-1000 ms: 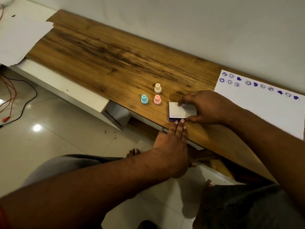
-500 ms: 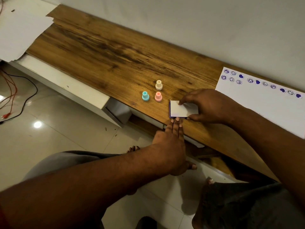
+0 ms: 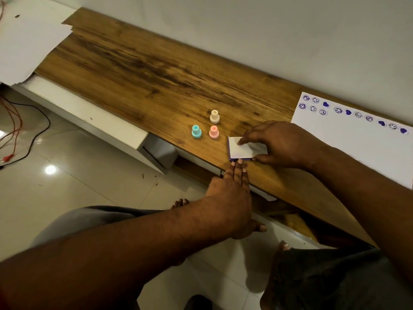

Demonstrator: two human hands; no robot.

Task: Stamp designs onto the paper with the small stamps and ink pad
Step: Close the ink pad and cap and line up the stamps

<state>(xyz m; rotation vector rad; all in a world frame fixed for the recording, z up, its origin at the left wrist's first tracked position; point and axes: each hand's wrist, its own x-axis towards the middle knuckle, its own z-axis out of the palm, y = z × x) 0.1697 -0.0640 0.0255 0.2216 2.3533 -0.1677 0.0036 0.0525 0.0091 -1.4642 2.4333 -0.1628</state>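
I see my right hand [image 3: 283, 145] laid over the ink pad [image 3: 242, 151], a small white-topped box with a purple base near the front edge of the tabletop [image 3: 156, 77]. Its fingers are spread: forefinger pressing on the lid, thumb at the near edge, so it grips the pad across its width. My left hand [image 3: 232, 198] lies flat, fingers straight and together, holding nothing, the tips touching the pad's near edge as if to steady it.

The lid looks closed, though I cannot tell whether it is latched. Three small stamps stand upright just left of the pad, untouched: a blue stamp [image 3: 196, 131], a pink stamp [image 3: 213, 132] and a cream stamp [image 3: 214, 116] behind them.

The paper [image 3: 357, 148] lies well off to the right against the wall. Along its far edge runs a line of purple prints, smiley faces and hearts, with a short second row begun at the left. Most of the sheet is blank. I judge the task partly done: one band is stamped, and the pad needs opening before more prints go down.
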